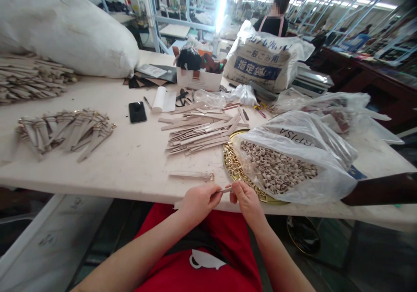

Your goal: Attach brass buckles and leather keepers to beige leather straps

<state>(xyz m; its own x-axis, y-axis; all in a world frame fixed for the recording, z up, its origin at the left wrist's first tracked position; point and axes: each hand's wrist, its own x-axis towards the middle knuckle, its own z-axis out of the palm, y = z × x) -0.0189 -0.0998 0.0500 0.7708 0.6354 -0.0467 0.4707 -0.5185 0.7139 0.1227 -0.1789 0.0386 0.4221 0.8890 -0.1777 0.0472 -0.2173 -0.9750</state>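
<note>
Just over the table's front edge, my left hand is closed in a pinch on a beige strap. My right hand pinches the other end of the same strap; its fingers hide whatever else may be there. A finished-looking strap with a gold buckle lies flat just beyond my left hand. To the right, gold buckles fill a round tray, and an open plastic bag of small beige loops rests on it. Loose beige straps lie in a pile behind.
Buckled straps are heaped on the left, near a phone and a paper roll. A white box, stuffed sacks and a printed bag stand behind. A person is in the background.
</note>
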